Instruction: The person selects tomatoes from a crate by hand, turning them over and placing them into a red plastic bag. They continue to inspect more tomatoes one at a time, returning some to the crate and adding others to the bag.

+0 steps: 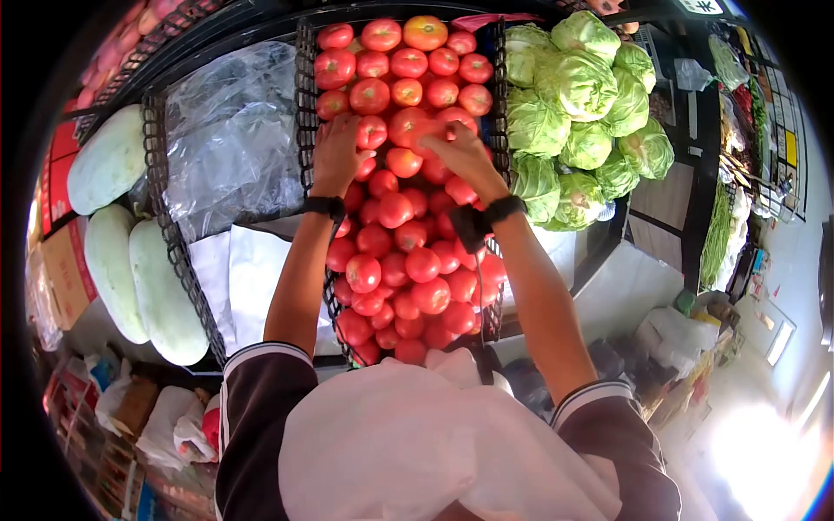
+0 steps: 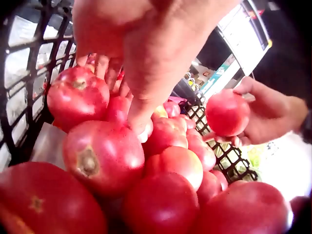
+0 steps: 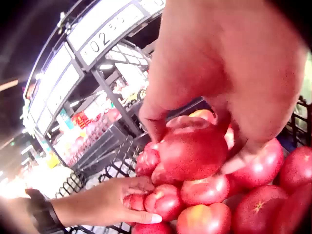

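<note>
Red tomatoes [image 1: 395, 208] fill a black plastic crate in the head view. My left hand [image 1: 339, 156] is low at the crate's left side, its fingers beyond a tomato [image 2: 117, 111] and its thumb on the near side. That tomato sits among the others, partly hidden by the hand. My right hand [image 1: 469, 163] is at the far right of the heap and grips another tomato [image 3: 192, 153] between thumb and fingers. In the left wrist view this held tomato [image 2: 227, 112] shows raised over the pile beside the crate's mesh wall.
Green cabbages [image 1: 582, 95] are heaped to the right. On the left stand a crate covered with clear plastic [image 1: 230, 130] and several pale winter melons [image 1: 113, 269]. The crate's black mesh wall [image 1: 306, 104] rises beside the left hand. Number boards [image 3: 105, 39] hang beyond the stall.
</note>
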A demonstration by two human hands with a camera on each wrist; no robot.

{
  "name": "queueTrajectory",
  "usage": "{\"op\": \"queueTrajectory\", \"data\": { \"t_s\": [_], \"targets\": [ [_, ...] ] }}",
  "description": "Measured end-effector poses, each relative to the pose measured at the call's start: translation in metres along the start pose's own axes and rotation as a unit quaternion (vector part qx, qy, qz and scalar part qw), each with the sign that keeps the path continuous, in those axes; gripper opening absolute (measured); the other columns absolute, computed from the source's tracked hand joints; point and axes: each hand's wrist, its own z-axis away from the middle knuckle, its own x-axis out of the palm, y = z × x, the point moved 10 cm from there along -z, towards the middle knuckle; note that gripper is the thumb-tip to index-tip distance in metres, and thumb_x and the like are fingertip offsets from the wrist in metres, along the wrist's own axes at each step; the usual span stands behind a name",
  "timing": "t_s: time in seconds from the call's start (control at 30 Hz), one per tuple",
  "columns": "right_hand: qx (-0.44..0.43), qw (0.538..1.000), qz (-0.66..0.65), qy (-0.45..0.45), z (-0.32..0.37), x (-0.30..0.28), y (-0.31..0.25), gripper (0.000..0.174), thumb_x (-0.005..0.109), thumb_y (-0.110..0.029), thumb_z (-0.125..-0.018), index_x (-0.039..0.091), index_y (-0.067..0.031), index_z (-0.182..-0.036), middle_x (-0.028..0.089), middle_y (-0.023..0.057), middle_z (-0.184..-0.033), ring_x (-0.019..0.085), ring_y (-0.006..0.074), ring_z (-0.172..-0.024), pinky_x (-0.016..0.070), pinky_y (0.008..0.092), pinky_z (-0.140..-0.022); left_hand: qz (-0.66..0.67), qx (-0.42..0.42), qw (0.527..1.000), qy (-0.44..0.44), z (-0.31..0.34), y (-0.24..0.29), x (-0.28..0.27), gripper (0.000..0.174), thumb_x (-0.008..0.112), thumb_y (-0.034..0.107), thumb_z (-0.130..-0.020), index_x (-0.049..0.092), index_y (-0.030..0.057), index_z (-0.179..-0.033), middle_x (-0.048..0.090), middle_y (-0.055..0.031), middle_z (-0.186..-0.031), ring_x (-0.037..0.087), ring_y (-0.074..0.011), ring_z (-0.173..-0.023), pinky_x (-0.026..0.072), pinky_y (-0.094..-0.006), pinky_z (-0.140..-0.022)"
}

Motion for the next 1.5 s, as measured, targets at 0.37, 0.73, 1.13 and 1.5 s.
{"op": "queueTrajectory", "data": {
  "t_s": [0.37, 0.73, 1.13, 1.5],
  "targets": [
    [0.05, 0.995, -0.083, -0.03, 0.001, -0.025, 0.043, 0.07, 0.078, -0.034, -0.08, 0.052, 0.0064, -0.132, 0.068, 0.0108, -0.102, 0.065, 0.0193, -0.084, 0.054, 0.0329, -0.071, 0.043, -0.024, 0.999, -0.007, 0.023, -0.019, -0.006, 0.056, 0.073, 0.014, -0.081, 0.054, 0.0006, -0.133, 0.048, -0.018, -0.142, 0.047, -0.0357, -0.131, 0.0457, -0.0428, -0.107],
    [-0.191, 0.956, 0.201, 0.097, 0.009, -0.056, 0.001, 0.055, 0.078, -0.029, -0.075, 0.059, -0.0021, -0.119, 0.063, 0.0198, -0.107, 0.064, 0.0362, -0.1, 0.0536, 0.0431, -0.084, 0.054, -0.04, 0.997, -0.031, 0.022, -0.021, -0.002, 0.056, 0.073, 0.014, -0.081, 0.055, 0.0018, -0.132, 0.046, -0.017, -0.145, 0.047, -0.0351, -0.132, 0.0466, -0.0425, -0.106],
    [-0.167, 0.834, 0.512, 0.116, -0.017, -0.042, -0.001, 0.051, 0.081, -0.011, -0.069, 0.057, -0.0009, -0.113, 0.059, 0.0175, -0.113, 0.058, 0.0376, -0.108, 0.0526, 0.0472, -0.09, 0.088, -0.046, 0.995, -0.014, 0.024, -0.024, -0.002, 0.056, 0.075, 0.01, -0.081, 0.054, 0.0019, -0.132, 0.046, -0.0156, -0.145, 0.045, -0.0354, -0.134, 0.0467, -0.0428, -0.106],
    [-0.255, 0.919, 0.262, 0.147, 0.106, -0.066, -0.042, 0.063, 0.084, -0.021, -0.07, 0.056, 0.0027, -0.122, 0.064, 0.0245, -0.108, 0.063, 0.0431, -0.097, 0.0526, 0.048, -0.084, 0.239, -0.061, 0.968, 0.045, 0.078, 0.008, -0.072, 0.035, 0.061, 0.004, -0.086, 0.061, -0.0024, -0.12, 0.061, -0.0243, -0.124, 0.057, -0.0414, -0.118, 0.0461, -0.0442, -0.102]
  ]
}}
